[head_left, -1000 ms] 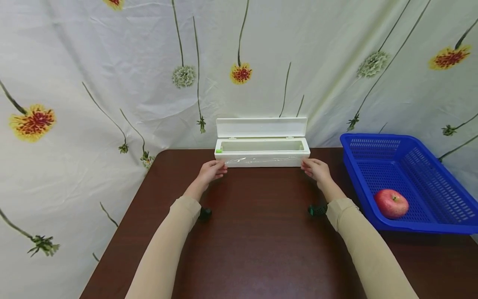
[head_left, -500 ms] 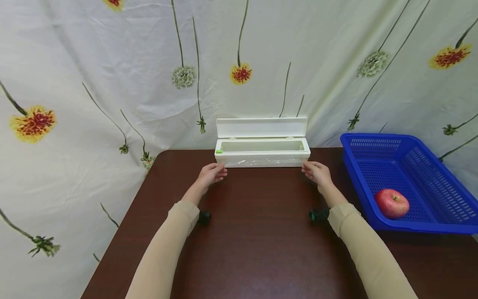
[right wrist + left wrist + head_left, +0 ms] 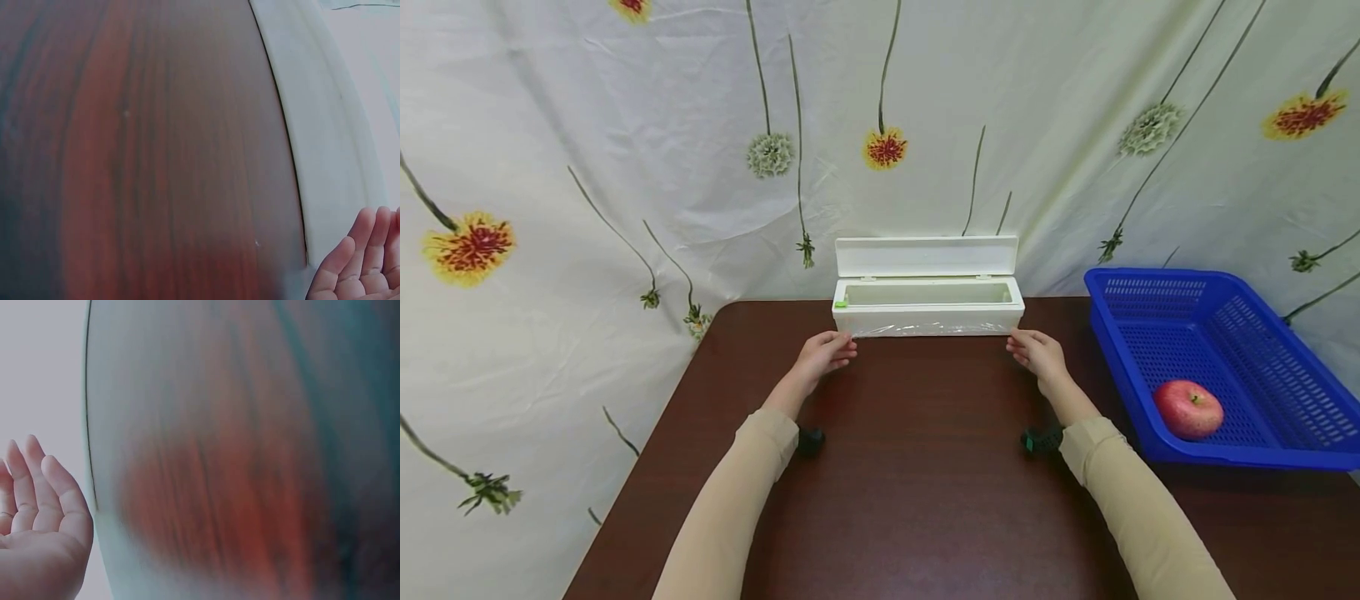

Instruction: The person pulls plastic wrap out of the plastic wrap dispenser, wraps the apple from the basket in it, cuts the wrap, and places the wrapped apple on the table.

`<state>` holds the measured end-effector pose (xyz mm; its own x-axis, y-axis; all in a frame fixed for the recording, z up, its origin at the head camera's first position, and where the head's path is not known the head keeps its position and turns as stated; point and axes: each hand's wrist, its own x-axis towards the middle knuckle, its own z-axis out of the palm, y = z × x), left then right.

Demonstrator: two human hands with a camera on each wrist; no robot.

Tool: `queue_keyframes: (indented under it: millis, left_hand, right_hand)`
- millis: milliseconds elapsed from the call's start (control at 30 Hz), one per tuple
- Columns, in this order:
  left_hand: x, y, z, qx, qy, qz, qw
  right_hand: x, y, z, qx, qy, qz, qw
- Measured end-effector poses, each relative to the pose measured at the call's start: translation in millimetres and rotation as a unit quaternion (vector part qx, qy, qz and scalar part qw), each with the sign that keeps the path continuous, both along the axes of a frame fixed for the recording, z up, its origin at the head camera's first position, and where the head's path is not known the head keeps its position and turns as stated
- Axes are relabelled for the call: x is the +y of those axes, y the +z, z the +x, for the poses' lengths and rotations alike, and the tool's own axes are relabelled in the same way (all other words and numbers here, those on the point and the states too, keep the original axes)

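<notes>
A white cling film dispenser box (image 3: 928, 292) stands at the table's back edge, its long lid (image 3: 927, 257) raised. Clear cling film (image 3: 925, 328) hangs down the front of it, glossy and creased along its lower part. At the film's left end, my left hand (image 3: 822, 360) pinches the edge between thumb and fingers. My right hand (image 3: 1037, 357) pinches the other end in the same way. Both wrist views catch only part of each hand, the left hand (image 3: 47, 531) and the right hand (image 3: 365, 262); the film is too transparent to make out there.
On the right, a blue plastic basket (image 3: 1262, 457) holds a red apple (image 3: 1187, 409). A small green tab (image 3: 841, 305) sits at the box's left front corner. Behind the dark wooden table (image 3: 917, 475) hangs a flower-print cloth (image 3: 700, 125).
Both hands have drawn slightly down and towards me, keeping their pinch on the cling film. The film's creased edge sits a little lower on the box front. Box, basket and apple stay put.
</notes>
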<state>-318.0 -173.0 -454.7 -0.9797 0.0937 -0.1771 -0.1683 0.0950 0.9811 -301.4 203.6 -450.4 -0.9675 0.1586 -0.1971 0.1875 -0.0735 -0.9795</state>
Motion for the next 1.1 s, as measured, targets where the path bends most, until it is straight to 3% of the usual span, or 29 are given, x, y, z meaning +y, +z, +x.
queue_keyframes:
  millis: [1100]
  left_hand:
    - [-6.1,-4.3,16.3,0.025,-0.013,-0.025,0.9993]
  right_hand:
    - [2,-7.2,19.8,0.003,0.017,-0.027,0.9995]
